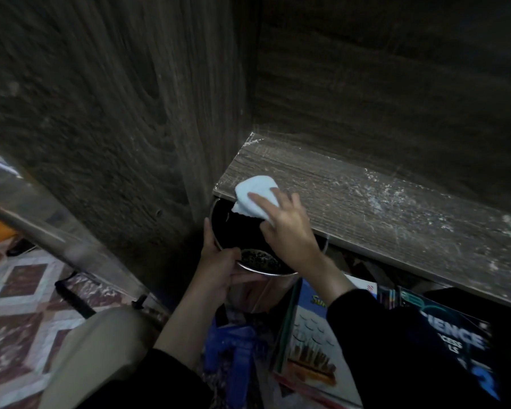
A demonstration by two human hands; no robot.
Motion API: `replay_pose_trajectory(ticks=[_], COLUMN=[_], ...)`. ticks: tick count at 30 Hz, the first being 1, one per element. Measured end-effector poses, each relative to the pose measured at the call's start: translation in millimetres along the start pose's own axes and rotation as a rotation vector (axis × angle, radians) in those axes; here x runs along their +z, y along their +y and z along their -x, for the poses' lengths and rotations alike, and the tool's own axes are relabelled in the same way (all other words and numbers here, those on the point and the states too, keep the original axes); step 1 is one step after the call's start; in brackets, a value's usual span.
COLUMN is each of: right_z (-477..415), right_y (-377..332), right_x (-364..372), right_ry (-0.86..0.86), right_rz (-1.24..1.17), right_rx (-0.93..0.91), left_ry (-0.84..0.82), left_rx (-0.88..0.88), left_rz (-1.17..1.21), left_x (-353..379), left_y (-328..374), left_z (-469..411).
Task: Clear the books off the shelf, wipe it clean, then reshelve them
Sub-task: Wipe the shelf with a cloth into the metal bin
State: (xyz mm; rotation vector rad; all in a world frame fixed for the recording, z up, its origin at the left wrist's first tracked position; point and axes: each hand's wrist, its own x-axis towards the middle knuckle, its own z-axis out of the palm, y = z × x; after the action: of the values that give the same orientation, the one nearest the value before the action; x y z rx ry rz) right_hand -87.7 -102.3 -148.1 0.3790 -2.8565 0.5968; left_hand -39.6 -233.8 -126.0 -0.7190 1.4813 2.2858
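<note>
At the front left corner of the shelf, your right hand presses a folded white cloth onto the board, fingers extended and spread over it; part of the cloth hangs past the shelf's front edge. Directly beneath that edge, your left hand grips a round metal pot, fingers curled round its rim. White dust streaks the shelf to the right of the cloth. Below the shelf, toward its right end, the books lie in a loose heap, covers up; a dark science book is partly hidden by your right sleeve
</note>
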Motion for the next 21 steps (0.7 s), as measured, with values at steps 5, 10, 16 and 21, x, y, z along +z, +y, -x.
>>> replay_pose_trajectory(ticks=[5,10,16,21], right_z=[-55.2,-113.1,-155.5,-151.0], right_y=[16.4,14.7,20.5,37.6], right_x=[-19.5,-18.1,2.4,-4.4], right_ry=[0.207,0.090,-0.220,-0.238], right_rz=[-0.121,0.068,0.107,0.025], right_rx=[0.261,0.246,0.224,0.061], left_ry=[0.005,0.006,0.007,-0.016], left_rx=[0.005,-0.003,0.016,-0.041], left_rz=[0.051,0.033,0.025,0.026], left_x=[1.3,-1.6,-8.5,-10.2], left_y=[3.4,3.9,0.5,2.5], left_z=[6.7,1.2,-10.3,-11.2])
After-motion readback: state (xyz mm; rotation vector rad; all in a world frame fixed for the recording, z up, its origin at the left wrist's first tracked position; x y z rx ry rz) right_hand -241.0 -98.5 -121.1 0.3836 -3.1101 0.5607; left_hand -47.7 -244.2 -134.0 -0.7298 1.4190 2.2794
